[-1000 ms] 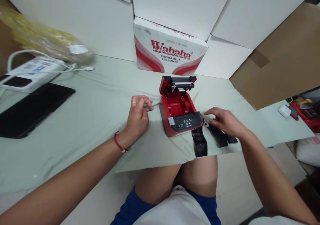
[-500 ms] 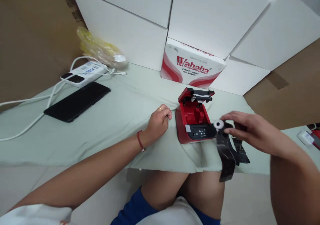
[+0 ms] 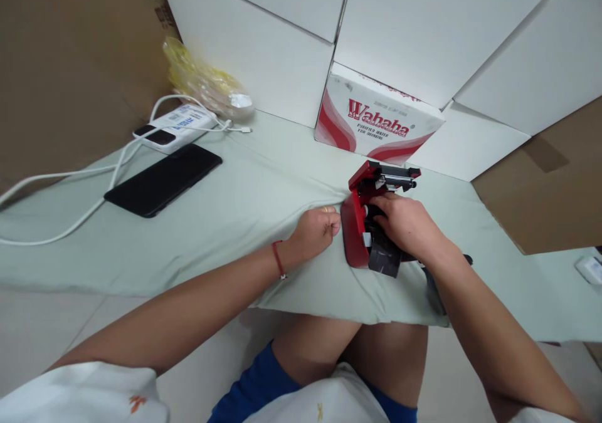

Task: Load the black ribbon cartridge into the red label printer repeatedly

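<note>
A small red label printer [image 3: 352, 238] stands on the cloth-covered table with its lid [image 3: 390, 175] raised. My right hand [image 3: 410, 224] reaches into its open compartment, fingers closed around a roll of black label paper [image 3: 386, 257]. The loose end of that paper hangs over the printer's front, covering most of the black control panel. Part of the roll is hidden behind the fingers. My left hand [image 3: 316, 235] rests as a fist on the cloth, close against the printer's left side, and nothing shows in it.
Behind the printer stands a red and white Wahaha carton [image 3: 376, 122], backed by white boxes [image 3: 268, 53]. A black phone [image 3: 162, 182], a white power strip [image 3: 181, 125] with cables and a yellowish plastic bag [image 3: 207, 81] lie at the left. A brown cardboard box [image 3: 550, 178] borders the right.
My right hand has carried the black label roll leftward from beside the printer into its open compartment. My left hand stays a fist, now nearer the printer's side. The view has shifted slightly.
</note>
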A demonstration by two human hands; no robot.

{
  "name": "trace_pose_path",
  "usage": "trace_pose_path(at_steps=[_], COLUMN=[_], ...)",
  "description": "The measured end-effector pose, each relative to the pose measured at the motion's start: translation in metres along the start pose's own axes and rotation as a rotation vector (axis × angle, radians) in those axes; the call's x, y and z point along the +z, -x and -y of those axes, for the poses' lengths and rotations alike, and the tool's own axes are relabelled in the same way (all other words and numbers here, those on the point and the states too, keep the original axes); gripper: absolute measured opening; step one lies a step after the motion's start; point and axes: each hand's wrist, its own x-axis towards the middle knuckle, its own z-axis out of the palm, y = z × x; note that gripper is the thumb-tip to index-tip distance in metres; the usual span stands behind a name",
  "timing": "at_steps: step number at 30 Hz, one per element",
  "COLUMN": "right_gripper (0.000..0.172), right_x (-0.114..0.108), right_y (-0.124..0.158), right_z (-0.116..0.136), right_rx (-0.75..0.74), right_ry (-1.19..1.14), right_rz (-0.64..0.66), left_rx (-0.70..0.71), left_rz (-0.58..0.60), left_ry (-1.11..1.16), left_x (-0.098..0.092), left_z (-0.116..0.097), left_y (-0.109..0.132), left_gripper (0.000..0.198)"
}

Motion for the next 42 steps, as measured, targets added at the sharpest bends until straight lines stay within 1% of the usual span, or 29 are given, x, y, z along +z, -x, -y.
trace_pose_path(at_steps=[5,7,9,10,12,14,15,17,19,22,26,28,30,32,33,34,35,37,39,40,42], right_gripper=[0.035,0.034,0.033,0.031,0.027,0.024,0.024,0.029,0.036,0.045,0.055,0.057,0.057,0.057,0.057,0.057,0.058,0.060,0.060,0.060,0.061], right_x=[0.009,0.007,0.004,0.002,0.002,0.007,0.013,0.026,0.041,0.059,0.072,0.078,0.083,0.088,0.091,0.093,0.094,0.097,0.098,0.099,0.098], right_y=[-0.024,-0.024,-0.010,0.002,0.034,0.068,0.083,0.105,0.116,0.119,0.120,0.122,0.124,0.125,0.125,0.126,0.126,0.126,0.126,0.126,0.127], right_z=[0.001,-0.004,-0.011,-0.015,-0.019,-0.017,-0.014,-0.005,0.002,0.006,0.007,0.008,0.010,0.012,0.013,0.014,0.014,0.015,0.016,0.016,0.017], right_rx=[-0.012,-0.048,-0.118,-0.155,-0.213,-0.254,-0.274,-0.298,-0.292,-0.273,-0.254,-0.235,-0.211,-0.191,-0.183,-0.173,-0.165,-0.150,-0.142,-0.141,-0.143], right_ry=[-0.039,-0.062,-0.131,-0.189,-0.317,-0.370,-0.358,-0.312,-0.277,-0.265,-0.268,-0.283,-0.298,-0.304,-0.304,-0.303,-0.303,-0.304,-0.306,-0.307,-0.309], right_rz=[0.006,0.005,-0.031,-0.085,-0.258,-0.433,-0.482,-0.522,-0.533,-0.558,-0.618,-0.642,-0.656,-0.671,-0.680,-0.690,-0.696,-0.700,-0.693,-0.690,-0.685], left_rx=[0.002,0.004,0.004,0.003,0.003,0.007,0.010,0.016,0.017,0.013,0.011,-0.004,-0.029,-0.029,-0.003,0.034,0.065,0.083,0.028,-0.010,-0.071], left_rz=[0.007,0.003,-0.002,-0.004,-0.003,0.008,0.016,0.030,0.034,0.027,0.001,-0.048,-0.152,-0.271,-0.304,-0.317,-0.316,-0.270,-0.207,-0.184,-0.167], left_ry=[-0.014,-0.018,-0.020,-0.021,-0.022,-0.023,-0.024,-0.027,-0.034,-0.047,-0.055,-0.064,-0.079,-0.094,-0.101,-0.094,-0.070,0.019,0.090,0.110,0.124], left_x=[0.001,0.001,0.001,0.001,0.000,0.000,-0.001,-0.002,-0.003,-0.003,-0.005,-0.009,-0.016,-0.024,-0.027,-0.030,-0.033,-0.035,-0.034,-0.033,-0.029], left_z=[0.002,0.002,0.001,0.001,0.000,-0.001,-0.001,-0.001,-0.001,0.000,-0.003,-0.008,-0.018,-0.029,-0.034,-0.039,-0.043,-0.047,-0.049,-0.051,-0.055], left_y=[0.000,0.000,0.000,0.000,0.001,0.001,0.001,0.000,-0.001,-0.002,0.000,-0.001,-0.007,-0.020,-0.028,-0.038,-0.049,-0.070,-0.085,-0.089,-0.088], left_gripper=[0.023,0.023,0.024,0.024,0.024,0.023,0.023,0.024,0.024,0.024,0.025,0.026,0.025,0.016,0.013,0.018,0.025,0.033,0.039,0.041,0.042])
